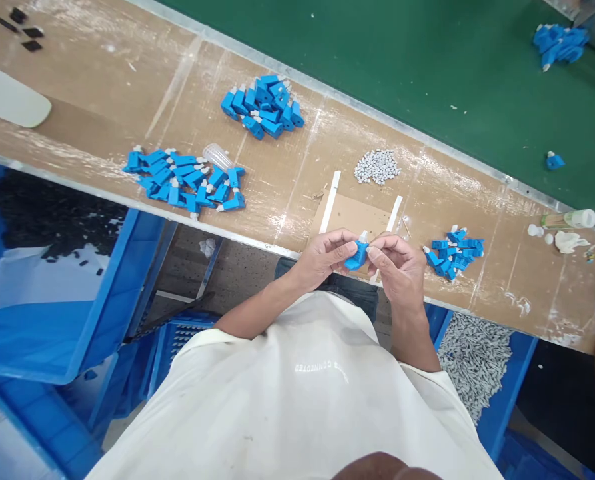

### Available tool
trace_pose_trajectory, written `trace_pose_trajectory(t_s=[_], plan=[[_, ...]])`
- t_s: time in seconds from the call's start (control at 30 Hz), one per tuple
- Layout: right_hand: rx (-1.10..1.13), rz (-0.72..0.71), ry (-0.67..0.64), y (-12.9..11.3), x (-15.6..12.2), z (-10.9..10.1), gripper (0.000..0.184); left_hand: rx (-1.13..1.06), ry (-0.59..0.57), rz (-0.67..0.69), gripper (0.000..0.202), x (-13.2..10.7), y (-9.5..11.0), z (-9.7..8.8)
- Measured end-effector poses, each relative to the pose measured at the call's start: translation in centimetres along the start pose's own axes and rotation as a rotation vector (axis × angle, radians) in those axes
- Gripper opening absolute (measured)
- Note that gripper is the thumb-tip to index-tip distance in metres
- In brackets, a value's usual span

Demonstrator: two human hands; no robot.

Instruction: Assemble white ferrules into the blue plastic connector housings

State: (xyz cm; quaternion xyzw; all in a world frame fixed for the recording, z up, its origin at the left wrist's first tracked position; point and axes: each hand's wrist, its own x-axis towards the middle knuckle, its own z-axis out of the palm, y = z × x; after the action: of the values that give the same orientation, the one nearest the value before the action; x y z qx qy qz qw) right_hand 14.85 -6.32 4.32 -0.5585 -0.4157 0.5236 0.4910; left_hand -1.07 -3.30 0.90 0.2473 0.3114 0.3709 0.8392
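Standing right by this table (127,87): the person has one little blue connector (357,255) with a white tip pinched between both hands, just over the near edge of the table. The left hand (324,257) has its fingers closed on the left side of the piece, and the right hand (400,267) has its fingertips pressed on the right side, so both are gripping the same part. White tip points up, toward 12 o'clock.

Around the hands:
- at 3 o'clock, near the right hand, a small pile of the same blue pieces (454,252)
- at 12 o'clock, a cardboard patch (352,213) between two white strips, and past it a heap of tiny grey bits (377,167)
- at 10 o'clock, a bigger blue pile (184,180) with a clear cap thing lying on it
- at 11 o'clock, another blue pile (263,107)
- at 2 o'clock, well apart, a small bottle (570,219) lying on its side by the green belt (427,67)

Below the table edge, at 4 o'clock, a blue bin (517,373) full of grey parts.
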Motion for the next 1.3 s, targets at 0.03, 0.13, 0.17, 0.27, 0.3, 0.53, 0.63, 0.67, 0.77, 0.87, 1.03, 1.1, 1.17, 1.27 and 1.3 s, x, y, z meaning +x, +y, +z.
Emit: trace_pose_trajectory(t_s=[0.03, 0.13, 0.17, 0.27, 0.3, 0.53, 0.63, 0.67, 0.77, 0.87, 1.03, 1.1, 1.17, 1.27, 1.3], plan=[[-0.024, -0.013, 0.014, 0.0, 0.0, 0.1, 0.031, 0.016, 0.011, 0.014, 0.054, 0.0, -0.1, 0.0], [-0.103, -0.048, 0.058, 0.0, -0.2, 0.3, 0.03, 0.076, 0.071, 0.076, 0.054, 0.0, -0.5, -0.1], [-0.126, -0.051, 0.068, -0.1, -0.2, 0.5, 0.029, 0.097, 0.09, 0.101, 0.054, -0.1, -0.6, -0.1], [-0.161, -0.046, 0.092, -0.4, -0.4, 0.7, 0.03, 0.146, 0.117, 0.167, 0.052, -0.2, -0.5, 0.1], [-0.16, -0.041, 0.097, -0.4, -0.3, 0.8, 0.031, 0.154, 0.115, 0.179, 0.051, -0.2, -0.4, 0.2], [0.02, 0.091, 0.067, 0.2, 0.5, 0.4, 0.042, 0.136, 0.062, 0.152, 0.052, -0.2, -0.4, -0.1], [0.133, 0.178, 0.009, 0.7, 0.6, 0.1, 0.049, 0.129, 0.025, 0.138, 0.052, -0.3, -0.5, -0.1], [0.156, 0.2, -0.014, 0.8, 0.5, 0.0, 0.05, 0.129, 0.011, 0.138, 0.052, -0.3, -0.4, -0.1], [0.195, 0.217, -0.05, 1.1, 0.3, -0.3, 0.046, 0.132, -0.027, 0.146, 0.049, -0.4, -0.3, -0.1], [0.208, 0.209, -0.061, 1.3, 0.1, -0.5, 0.041, 0.154, -0.039, 0.137, 0.049, -0.4, -0.2, -0.3], [0.219, 0.235, -0.043, 1.6, 0.4, -0.3, 0.041, 0.204, -0.046, 0.126, 0.049, -0.6, -0.1, 0.0], [0.209, 0.242, -0.048, 1.5, 0.6, -0.5, 0.042, 0.238, -0.058, 0.141, 0.048, -0.6, 0.6, 0.0], [0.186, 0.21, -0.041, 1.0, 0.7, -1.1, 0.044, 0.308, -0.003, 0.196, 0.047, -0.1, 2.4, -0.8], [0.146, 0.112, 0.02, 0.1, 0.4, -3.1, 0.041, 0.512, 0.281, 0.387, 0.038, 1.9, 7.8, -4.6], [0.129, 0.081, 0.042, -0.2, 0.2, -3.9, 0.037, 0.613, 0.418, 0.457, 0.033, 2.9, 10.2, -6.5]])
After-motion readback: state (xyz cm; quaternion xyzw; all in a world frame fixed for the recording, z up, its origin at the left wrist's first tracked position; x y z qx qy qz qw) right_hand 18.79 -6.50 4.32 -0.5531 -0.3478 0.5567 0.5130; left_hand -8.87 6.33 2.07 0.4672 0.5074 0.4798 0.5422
